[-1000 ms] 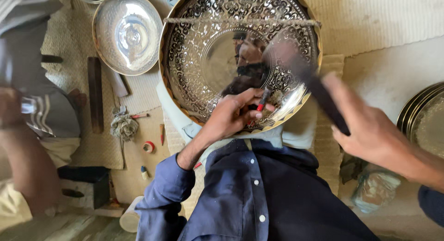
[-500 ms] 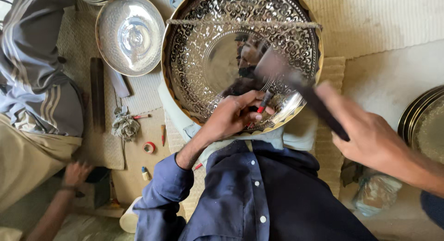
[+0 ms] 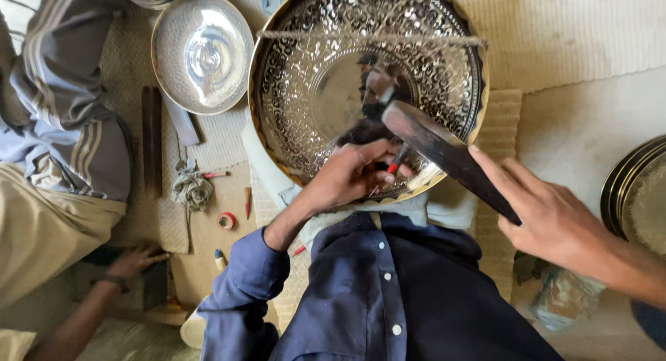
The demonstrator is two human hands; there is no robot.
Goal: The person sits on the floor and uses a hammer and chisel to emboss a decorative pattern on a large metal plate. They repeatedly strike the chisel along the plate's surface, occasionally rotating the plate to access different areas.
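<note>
Matting under engraved tray, floor-level workplace

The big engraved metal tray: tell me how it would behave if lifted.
The tray looks like rigid sheet metal, so probably stiff, not floppy. Its polished centre suggests a slippery grip. Wide and shallow, it would likely wobble if lifted by one edge.

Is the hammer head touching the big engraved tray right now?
Cannot tell. In the head view the hammer, held in the right hand, overlaps the engraved tray from above, so any gap is hidden.
</note>
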